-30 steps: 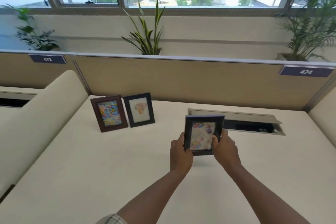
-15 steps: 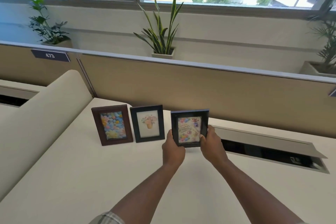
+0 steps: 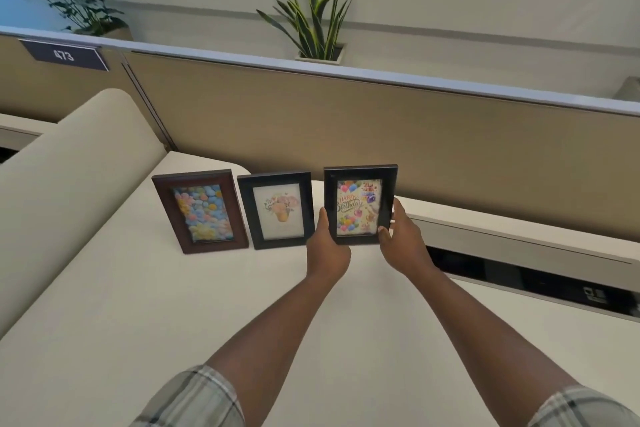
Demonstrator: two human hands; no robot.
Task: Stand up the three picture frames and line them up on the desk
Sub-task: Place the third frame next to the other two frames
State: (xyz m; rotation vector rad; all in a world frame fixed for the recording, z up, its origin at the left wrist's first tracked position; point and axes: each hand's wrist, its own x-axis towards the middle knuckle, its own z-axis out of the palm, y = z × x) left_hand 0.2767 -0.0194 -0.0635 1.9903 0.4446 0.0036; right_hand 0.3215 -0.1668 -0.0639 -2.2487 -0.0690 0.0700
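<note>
The left hand (image 3: 327, 248) and right hand (image 3: 401, 241) clasp the sides of the birthday frame (image 3: 360, 204), steadying it upright. It sits on the desk (image 3: 138, 305) just right of the black frame (image 3: 277, 210) and brown frame (image 3: 201, 211), extending their row.

A dark nameplate (image 3: 65, 55) on the beige partition behind the tabletop's far left corner carries the white number "473". The card inside the black picture frame (image 3: 360, 204), the rightmost of three along the tabletop's far edge, reads "HAPPY Birthday" in ornate lettering among balloons; smaller print at the card's upper right is too blurred to read. The pictures in the other two frames show no lettering that can be read.
</note>
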